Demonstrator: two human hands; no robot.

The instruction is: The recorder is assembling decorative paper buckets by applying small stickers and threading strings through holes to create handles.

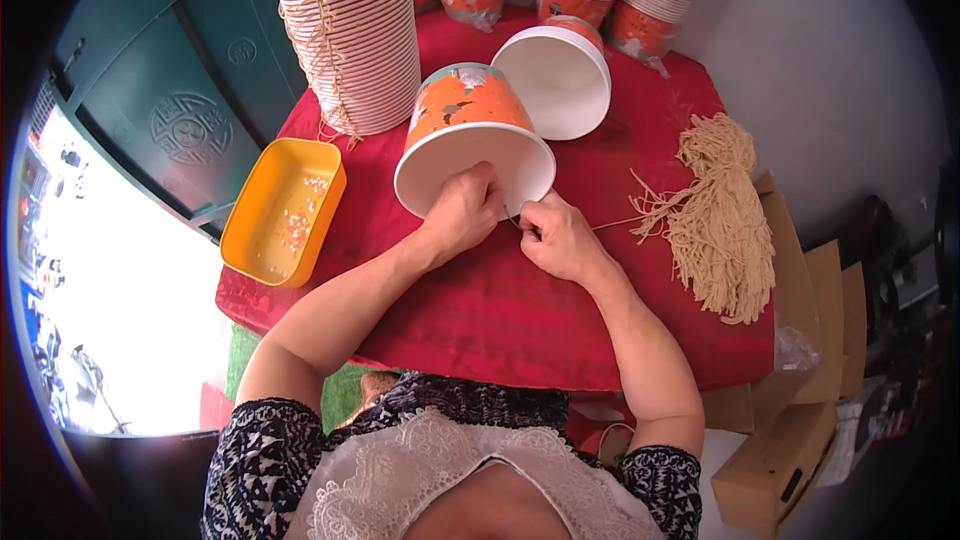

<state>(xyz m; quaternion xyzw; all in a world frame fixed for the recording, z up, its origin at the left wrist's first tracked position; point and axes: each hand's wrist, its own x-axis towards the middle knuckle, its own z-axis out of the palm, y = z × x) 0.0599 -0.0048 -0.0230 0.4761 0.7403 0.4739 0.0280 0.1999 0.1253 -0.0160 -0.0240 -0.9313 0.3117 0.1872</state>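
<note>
Left hand curled over rim of orange paper bucket, lying on its side on red tablecloth. Right hand pinched shut on thin cord just beside rim. Cord bundle to the right; yellow tray left; stacked buckets behind.

Both forearms angled inward, hands nearly meeting; left hand curled, knuckles up; right hand fingers pinched tight.
</note>
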